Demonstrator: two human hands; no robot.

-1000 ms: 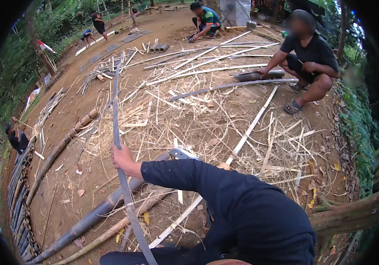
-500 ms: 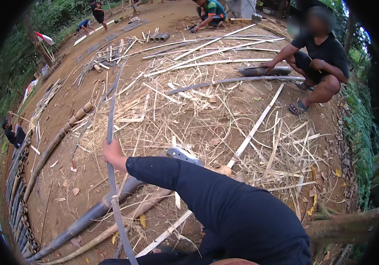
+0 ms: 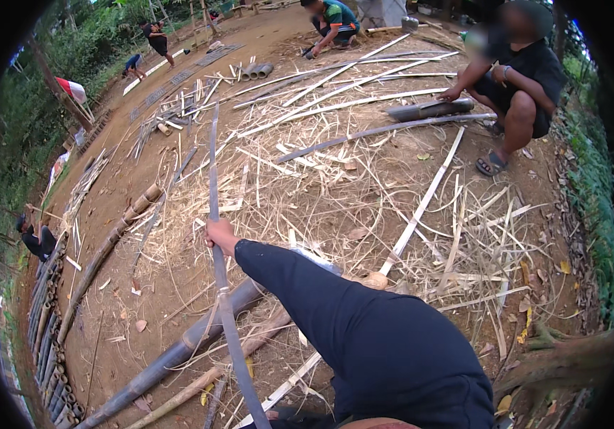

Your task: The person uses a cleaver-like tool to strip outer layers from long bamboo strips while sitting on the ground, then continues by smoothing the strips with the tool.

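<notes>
My right arm, in a dark sleeve, reaches across to the left. The right hand (image 3: pixel 221 236) is closed around a long, dark bamboo strip (image 3: pixel 230 336). This strip runs from the lower edge up past the hand, with a pale node below the grip. Behind my forearm a metal blade (image 3: pixel 319 262) partly shows, with a rounded pale wooden end (image 3: pixel 373 279) on the forearm's other side. Below the hand a thick dark bamboo pole (image 3: pixel 196 336) lies on the ground, crossed by the strip in view. My left hand does not show.
Curled shavings and pale bamboo strips (image 3: pixel 421 204) cover the ground ahead. At right a person (image 3: pixel 521 86) squats with a hand on a split dark bamboo piece (image 3: pixel 432 109). Another person (image 3: pixel 332 25) crouches at the back. Stacked bamboo poles (image 3: pixel 53 343) line the left.
My right hand and the strip have shifted right in the picture, as has most of the scene. The squatting person at right has moved the free arm.
</notes>
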